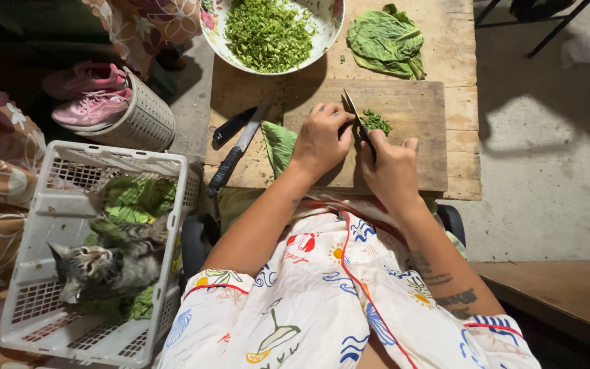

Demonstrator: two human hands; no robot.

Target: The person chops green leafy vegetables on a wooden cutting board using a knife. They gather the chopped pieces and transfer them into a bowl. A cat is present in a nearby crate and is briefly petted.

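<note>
Outside, a low plank table (pixel 455 61) stands on bare concrete, open floor to its right. On the brown wooden chopping board (pixel 411 109), the right hand (pixel 392 167) grips a dark-handled knife (pixel 359 126) over chopped greens (pixel 377 123); the left hand (pixel 322 139), fingers curled, steadies them. Left, a white plastic basket (pixel 56 198) crowds the edge.

My knife (pixel 358 121) has a glinting metal blade (black matt handle); the cutting board (pixel 411 130) is rough, worn wood, the basket (pixel 69 273) white plastic.
</note>
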